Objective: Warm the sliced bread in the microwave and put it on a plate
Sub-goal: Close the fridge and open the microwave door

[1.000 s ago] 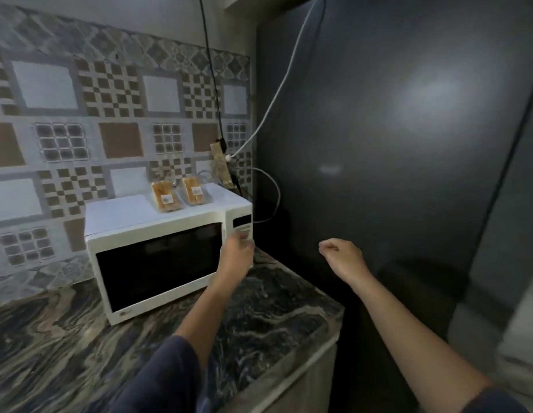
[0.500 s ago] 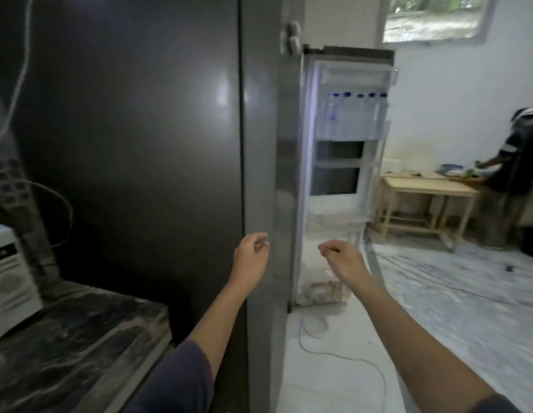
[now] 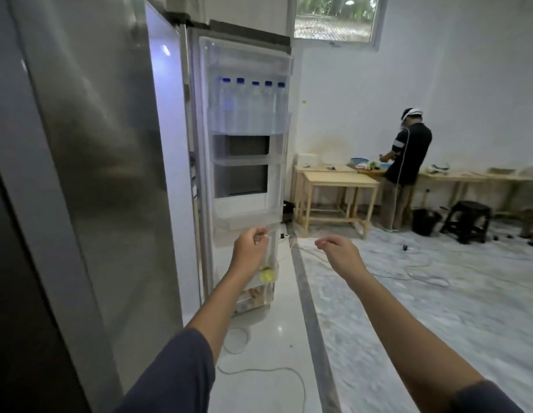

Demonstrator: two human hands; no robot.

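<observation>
So the person is standing at an open fridge door [image 3: 247,186] with both arms out in front. The left hand [image 3: 249,248] is up with its fingers [image 3: 260,234] loosely curled, tips close to the thumb, and there's nothing in them as far as the view shows. The right hand [image 3: 339,251] is level with it, just to the right. Its fingers [image 3: 322,242] droop in a relaxed curl, also empty. The hands are apart and not touching anything.

Straight beyond the left fingers is the inside of the door. Well above them, a row of blue-capped bottles [image 3: 253,105] stands upright in a door shelf. Below the left fingers, partly hidden by the wrist, the bottom door bin [image 3: 259,296] has a yellow packet [image 3: 266,276] and some other stuff too blurry to call. Whether any of it is the sliced bread can't be told. Left of the left fingers runs the big steel fridge panel [image 3: 110,174].

Below and between the hands, a white cable [image 3: 253,370] loops on the floor. Far beyond the right fingers, another person [image 3: 409,156] stands at some wooden tables [image 3: 339,181] by the wall, with a black bucket [image 3: 426,223] and a black stool [image 3: 467,216] further right. High above the right fingers is a window [image 3: 333,22].
</observation>
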